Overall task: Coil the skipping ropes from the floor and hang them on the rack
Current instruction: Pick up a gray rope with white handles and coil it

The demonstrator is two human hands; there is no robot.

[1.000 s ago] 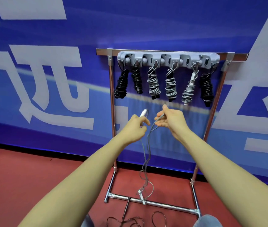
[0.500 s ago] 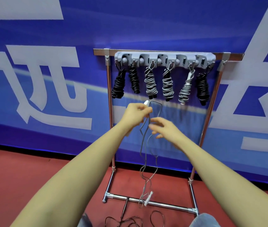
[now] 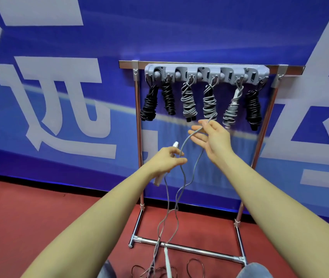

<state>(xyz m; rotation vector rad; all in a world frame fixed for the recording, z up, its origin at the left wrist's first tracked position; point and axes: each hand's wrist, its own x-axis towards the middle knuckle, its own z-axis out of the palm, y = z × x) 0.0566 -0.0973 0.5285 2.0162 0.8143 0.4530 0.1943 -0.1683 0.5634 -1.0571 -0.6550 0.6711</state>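
Across the left of the frame a blue banner (image 3: 59,47) with large pale lettering fills the wall above a red floor (image 3: 29,217). From the lower left a bare forearm runs up to the left hand (image 3: 166,160), just left of centre, whose fingers are curled round a white handle (image 3: 164,167) of a grey skipping rope (image 3: 181,189); the handle's tip pokes out above the fist and its butt below it.

The rope rises from that hand in a loop to the right hand (image 3: 212,139), at centre, where it is draped over the spread, nearly straight fingers; the palm faces left and no finger closes on the cord. From both hands the strands drop, crossing one another, to the bottom centre of the frame, where the rope's other white handle (image 3: 167,261) lies on the floor among dark loose cords (image 3: 193,265).

Behind the hands stands a chrome rack (image 3: 139,137), whose top bar carries a grey hook strip (image 3: 206,72). Six coiled ropes hang from it: two black ones (image 3: 158,101) at the left, three grey ones (image 3: 209,103) in the middle, and a black one (image 3: 253,107) at the right end.
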